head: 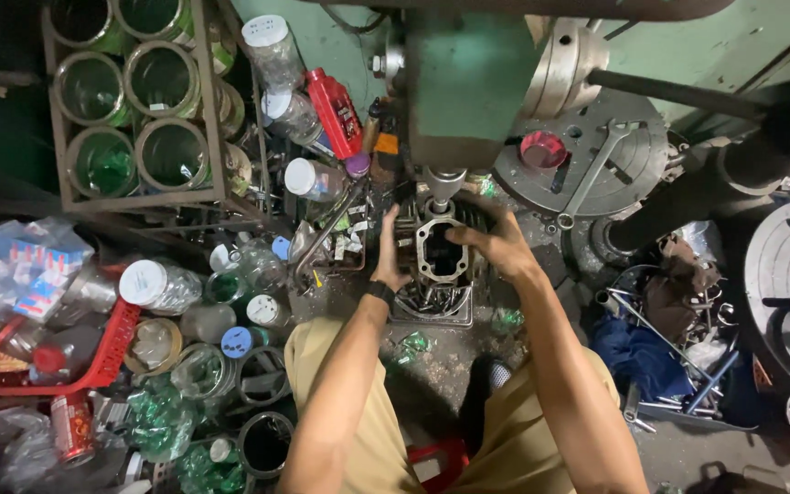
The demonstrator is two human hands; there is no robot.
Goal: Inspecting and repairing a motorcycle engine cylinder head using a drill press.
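Head view, workpiece: grey finned metal engine cylinder block (442, 252) with a dark rounded bore, sitting directly under the machine's steel spindle (443, 186), on a cluttered, grimy machine table (468, 352).
Left hand (389, 256): flat against the block's left side, fingers pointing up, black band at the wrist; grip pressed on the block, not clenched.
Right hand (496, 242): laid over the block's upper right edge, fingers curled onto the rim; grip grasping the block.
Machine: green painted drill-press head (468, 82) above the spindle.
Behind right: round grey metal chuck plate (587, 155) with a steel spanner (592, 174) lying across it.
Left side: red plastic oil bottle (336, 112), clear white-capped plastic jars (159, 284), wire rack of green glass jars (134, 101).
Below: tan trousers (368, 430).
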